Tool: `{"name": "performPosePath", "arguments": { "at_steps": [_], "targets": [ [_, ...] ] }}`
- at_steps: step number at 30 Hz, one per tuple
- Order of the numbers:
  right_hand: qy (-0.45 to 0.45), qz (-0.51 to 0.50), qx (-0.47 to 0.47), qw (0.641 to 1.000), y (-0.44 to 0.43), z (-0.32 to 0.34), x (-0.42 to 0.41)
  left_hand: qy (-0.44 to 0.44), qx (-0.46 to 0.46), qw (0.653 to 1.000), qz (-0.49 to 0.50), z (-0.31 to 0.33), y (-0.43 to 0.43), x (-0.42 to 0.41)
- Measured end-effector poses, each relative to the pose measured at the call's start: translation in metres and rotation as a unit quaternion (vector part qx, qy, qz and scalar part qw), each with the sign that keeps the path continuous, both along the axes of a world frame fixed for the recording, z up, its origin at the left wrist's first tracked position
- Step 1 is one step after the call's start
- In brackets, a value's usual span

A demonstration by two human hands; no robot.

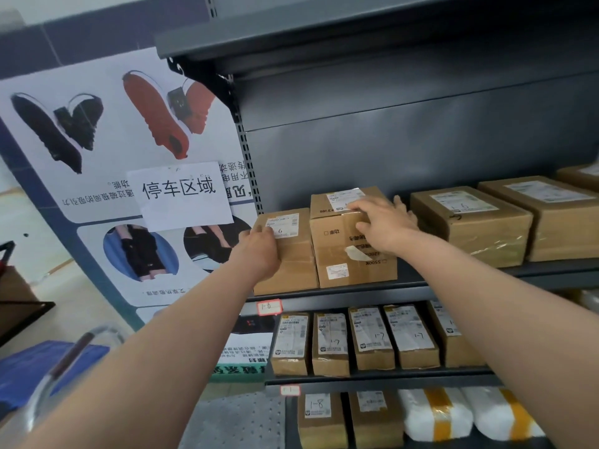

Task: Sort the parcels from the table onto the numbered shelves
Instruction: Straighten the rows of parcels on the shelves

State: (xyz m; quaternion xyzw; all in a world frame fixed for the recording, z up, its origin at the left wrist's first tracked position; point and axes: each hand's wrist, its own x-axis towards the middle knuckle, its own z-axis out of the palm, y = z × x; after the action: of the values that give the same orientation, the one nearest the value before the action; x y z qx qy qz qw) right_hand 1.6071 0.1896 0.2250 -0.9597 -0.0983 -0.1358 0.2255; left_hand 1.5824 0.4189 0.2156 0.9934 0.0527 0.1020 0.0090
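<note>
Two brown cardboard parcels stand side by side at the left end of the shelf (340, 291) tagged 1-9. The smaller left parcel (293, 264) has a white label marked 9. My left hand (259, 251) grips its front left corner. The taller right parcel (343, 254) carries a label on top. My right hand (385, 226) lies over its top front edge, fingers curled round the upper right corner. More brown parcels (470, 222) sit further right on the same shelf.
The shelf below holds several narrow upright parcels (372, 338) marked 1-7. The lowest shelf holds brown boxes (319, 419) and white bags with yellow tape (437, 413). A poster board (129, 157) leans to the left of the rack. A cart handle (64, 361) is lower left.
</note>
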Motion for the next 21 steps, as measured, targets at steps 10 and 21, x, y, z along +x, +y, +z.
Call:
{"name": "performPosePath", "arguments": {
  "at_steps": [10,21],
  "targets": [
    [-0.083,-0.058,-0.025,0.995,-0.095,-0.026,-0.027,-0.128,-0.013,0.969,-0.211,0.025,-0.127,-0.007],
    [-0.014,-0.12,-0.034,0.992,-0.268,-0.033,-0.016,-0.075,0.091,0.954,-0.274,0.007,-0.277,0.032]
  ]
}}
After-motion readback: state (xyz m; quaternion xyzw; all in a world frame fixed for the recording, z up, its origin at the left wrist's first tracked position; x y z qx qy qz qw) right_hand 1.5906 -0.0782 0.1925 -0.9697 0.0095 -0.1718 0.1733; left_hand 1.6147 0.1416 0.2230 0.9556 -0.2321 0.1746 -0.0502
